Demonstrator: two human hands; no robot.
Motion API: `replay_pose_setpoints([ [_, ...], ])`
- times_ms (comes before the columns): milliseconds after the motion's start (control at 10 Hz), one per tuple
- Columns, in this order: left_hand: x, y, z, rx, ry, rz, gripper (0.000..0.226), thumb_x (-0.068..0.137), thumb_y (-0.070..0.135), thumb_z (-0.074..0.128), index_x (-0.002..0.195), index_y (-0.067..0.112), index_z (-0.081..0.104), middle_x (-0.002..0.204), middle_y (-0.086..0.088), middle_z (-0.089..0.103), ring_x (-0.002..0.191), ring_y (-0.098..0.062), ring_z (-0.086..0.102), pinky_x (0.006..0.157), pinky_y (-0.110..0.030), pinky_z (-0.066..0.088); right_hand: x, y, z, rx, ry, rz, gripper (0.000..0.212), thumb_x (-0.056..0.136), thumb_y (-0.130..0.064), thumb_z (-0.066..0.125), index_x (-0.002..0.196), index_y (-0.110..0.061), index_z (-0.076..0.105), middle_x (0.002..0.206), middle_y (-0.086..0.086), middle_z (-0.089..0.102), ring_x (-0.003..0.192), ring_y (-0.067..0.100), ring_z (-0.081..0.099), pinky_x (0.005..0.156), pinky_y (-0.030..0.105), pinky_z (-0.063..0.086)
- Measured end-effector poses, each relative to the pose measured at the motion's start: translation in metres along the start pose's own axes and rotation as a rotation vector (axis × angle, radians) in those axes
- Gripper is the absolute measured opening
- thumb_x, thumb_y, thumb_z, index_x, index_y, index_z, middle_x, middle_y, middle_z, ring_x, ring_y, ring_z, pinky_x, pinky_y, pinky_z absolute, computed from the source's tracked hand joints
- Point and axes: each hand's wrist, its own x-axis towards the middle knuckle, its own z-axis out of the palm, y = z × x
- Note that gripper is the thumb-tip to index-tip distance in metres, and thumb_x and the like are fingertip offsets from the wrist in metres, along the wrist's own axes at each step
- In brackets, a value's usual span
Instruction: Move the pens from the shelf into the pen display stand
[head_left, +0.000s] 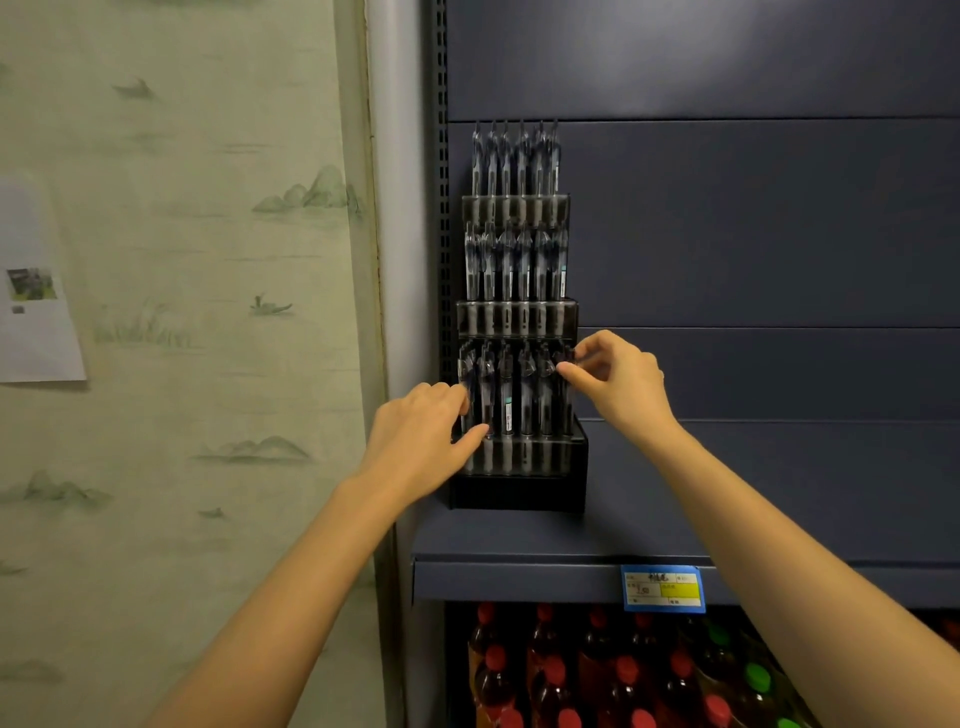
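Note:
A black three-tier pen display stand (519, 491) stands on the blue-grey shelf (519, 540) against its left upright. Each tier holds a row of several clear-barrelled pens (514, 171). My right hand (618, 382) pinches the top of the rightmost pen (568, 384) in the lowest row between thumb and fingers. My left hand (426, 436) rests against the stand's left side, its fingers curled round the leftmost pens of the same row and its thumb on the lower front rail.
The shelf's back panel (753, 234) and the shelf top stretch to the right of the stand. A blue and yellow price tag (663, 588) hangs on the shelf's front edge. Below stand several bottles (597, 675) with red and green caps. A papered wall (182, 260) lies left.

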Motion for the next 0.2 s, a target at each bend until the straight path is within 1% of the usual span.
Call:
replay_pose_setpoints([
  [100,-0.0029,0.0003,0.0011,0.014,-0.011,-0.009,0.034,0.095,0.051,0.04,0.101,0.019,0.051,0.096,0.007,0.057,0.091,-0.012,0.053,0.061,-0.024,0.037,-0.0076,-0.004,-0.0028,-0.094,-0.071,0.011,0.032,0.09,-0.041,0.06,0.111,-0.019,0.054,0.097,-0.002,0.066,0.094,0.021,0.062,0.08,0.038,0.051],
  [200,-0.0054,-0.0013,0.0025,0.009,-0.014,-0.015,0.034,0.096,0.05,0.039,0.103,0.019,0.05,0.096,0.007,0.058,0.092,-0.012,0.053,0.061,-0.024,0.037,-0.0145,-0.0019,-0.0044,-0.237,-0.121,0.01,0.042,0.091,-0.043,0.057,0.124,-0.019,0.049,0.11,-0.003,0.063,0.102,0.022,0.06,0.084,0.039,0.051],
])
